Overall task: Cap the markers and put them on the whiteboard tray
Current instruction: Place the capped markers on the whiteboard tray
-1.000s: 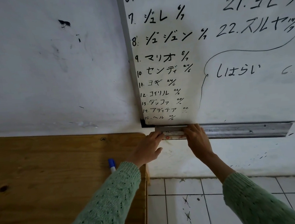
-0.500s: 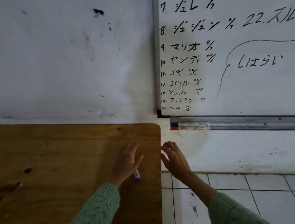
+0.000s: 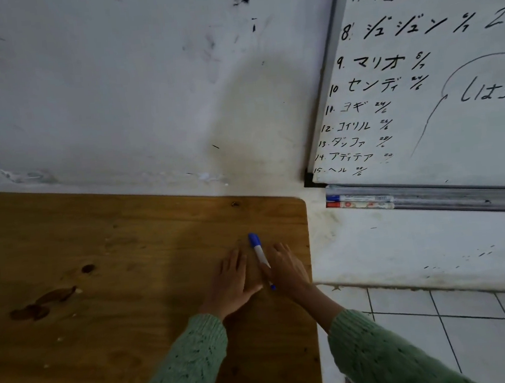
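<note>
While two markers already lie in the tray, one more is left on the tabletop [image 3: 99, 266]. The tabletop is brown wood and fills the left side. Near its right edge is the left hand [image 3: 233, 280]. It is open and flat, with its fingers spread, and it holds nothing. Its thumb reaches toward the pen beside it.

Just to the right lies the blue marker [image 3: 260, 254]. Its blue cap is on and points away from the person. Its body is white. The right hand [image 3: 285, 269] is next, also open, with its fingers laid against the near end of the marker. It touches the pen but does not seem to grip it yet.

Further right, on the wall, is the whiteboard [image 3: 419, 85] with black writing. Under it runs the whiteboard tray [image 3: 459, 200]. At the tray's left end lie a blue-capped marker [image 3: 358, 196] and a red-capped marker [image 3: 359, 204], side by side.

I think the step in hand is picking up the last marker. It looks capped already. Next, the fingers need to close around it, lift it, and carry it up and right to the tray, next to the other two.
</note>
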